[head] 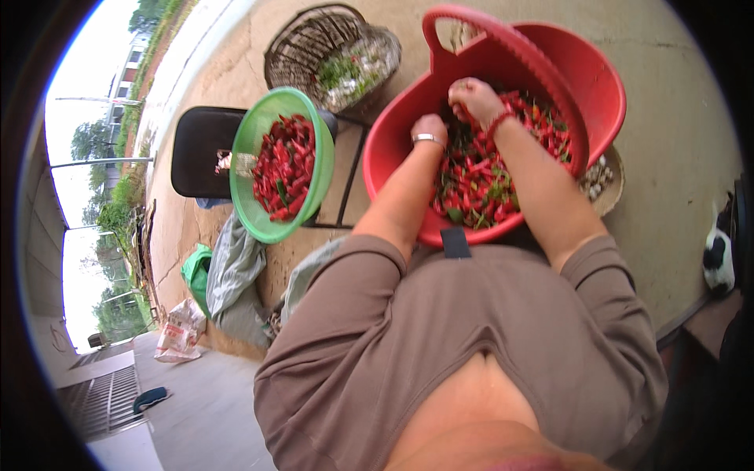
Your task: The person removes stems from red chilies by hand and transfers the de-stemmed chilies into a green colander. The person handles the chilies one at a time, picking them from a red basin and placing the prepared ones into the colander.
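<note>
Before me stands a large red plastic tub (pixel 406 141) with raised handles, part full of red chili peppers (pixel 471 182) with green stems and leaves among them. My left hand (pixel 429 126), with a metal band at the wrist, reaches down inside the tub by its left wall. Its fingers are hidden, so what it holds does not show. My right hand (pixel 476 101), above a red beaded bracelet, is curled over the far part of the heap. Something red, apparently a chili pepper (pixel 461 113), shows beneath its fingers. To the left, a green plastic colander (pixel 324 176) holds more red chilies.
A black seat (pixel 203 152) adjoins the colander. Beyond is a wicker basket (pixel 306 35) with green stems and whitish scraps. Another basket (pixel 615 185) with white pieces sits partly under the tub. Sacks (pixel 235 271) lie at left. A black-and-white animal (pixel 718 259) is at far right.
</note>
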Demonstrator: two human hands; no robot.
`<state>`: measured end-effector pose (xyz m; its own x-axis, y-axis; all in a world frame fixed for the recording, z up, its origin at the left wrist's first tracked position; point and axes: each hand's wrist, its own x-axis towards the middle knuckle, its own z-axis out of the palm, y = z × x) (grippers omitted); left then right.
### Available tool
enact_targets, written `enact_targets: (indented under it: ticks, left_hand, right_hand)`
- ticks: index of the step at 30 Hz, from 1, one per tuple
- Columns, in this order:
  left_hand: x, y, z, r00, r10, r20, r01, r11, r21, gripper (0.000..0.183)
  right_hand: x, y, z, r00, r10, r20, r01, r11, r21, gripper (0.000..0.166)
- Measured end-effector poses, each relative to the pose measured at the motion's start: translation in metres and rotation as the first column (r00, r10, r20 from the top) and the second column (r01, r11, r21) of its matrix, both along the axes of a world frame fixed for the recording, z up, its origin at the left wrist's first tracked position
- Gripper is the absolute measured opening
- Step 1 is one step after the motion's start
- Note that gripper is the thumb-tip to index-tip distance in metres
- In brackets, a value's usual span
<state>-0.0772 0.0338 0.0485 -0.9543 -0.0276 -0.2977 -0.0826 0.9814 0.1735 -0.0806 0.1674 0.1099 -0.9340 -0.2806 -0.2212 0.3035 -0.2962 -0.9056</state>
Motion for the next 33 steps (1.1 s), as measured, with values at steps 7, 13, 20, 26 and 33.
enact_targets:
  ticks: [7, 13, 20, 26, 33]
  left_hand:
    - [-0.016, -0.021, -0.003, 0.931, 0.347, 0.114, -0.347, 0.74, 0.576, 0.031]
    - [-0.009, -0.018, 0.044, 0.959, 0.213, 0.184, -0.249, 0.332, 0.91, 0.017]
    - [-0.012, -0.017, 0.028, 0.986, -0.022, -0.163, 0.164, 0.199, 0.966, 0.014]
    - [-0.009, -0.002, 0.036, 0.998, 0.061, 0.01, -0.029, 0.329, 0.944, 0.021]
    - [-0.002, -0.005, 0.048, 0.989, 0.049, 0.142, -0.147, 0.098, 0.984, 0.012]
  right_hand:
    - [0.006, 0.0, -0.004, 0.989, -0.119, 0.091, 0.101, 0.978, 0.181, 0.015]
    - [0.002, 0.005, -0.022, 0.982, 0.17, -0.08, -0.095, 0.819, 0.566, 0.028]
    - [0.005, -0.001, -0.023, 0.952, 0.284, -0.117, -0.213, 0.884, 0.417, 0.016]
    - [0.008, 0.006, -0.029, 0.939, 0.307, -0.153, -0.162, 0.791, 0.59, 0.03]
    - [0.018, 0.002, -0.008, 0.946, 0.313, -0.081, -0.209, 0.783, 0.586, 0.023]
